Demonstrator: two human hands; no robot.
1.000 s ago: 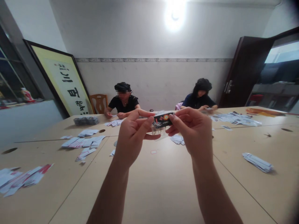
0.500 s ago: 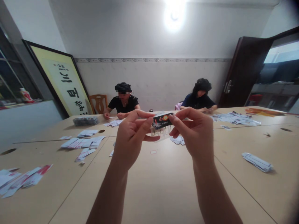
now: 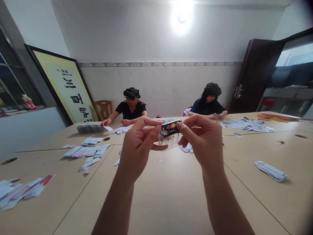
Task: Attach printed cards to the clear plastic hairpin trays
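A small black printed card (image 3: pixel 170 129) with an orange burst is held up over the table at the middle of the head view. Below it hangs a clear plastic pack (image 3: pixel 170 141) with small curved items inside, too small to make out well. My left hand (image 3: pixel 141 143) pinches the card's left end between thumb and fingers. The right end is pinched by my right hand (image 3: pixel 201 140), its thumb on the card's front. Behind my right hand's fingertips, white slips (image 3: pixel 186 149) lie partly hidden on the table.
White packets (image 3: pixel 84 150) and red-marked ones (image 3: pixel 26 192) lie on the table (image 3: pixel 168 195) at left. A bundle (image 3: pixel 271 171) is at right, a spread pile (image 3: pixel 246 124) beyond. Two people (image 3: pixel 132 107) (image 3: pixel 209 102) sit across, near a stack of dark packs (image 3: pixel 89 128).
The black card now bows slightly between my hands, which have barely moved. Across the table, the left person's hand has moved toward the dark stack with a white slip.
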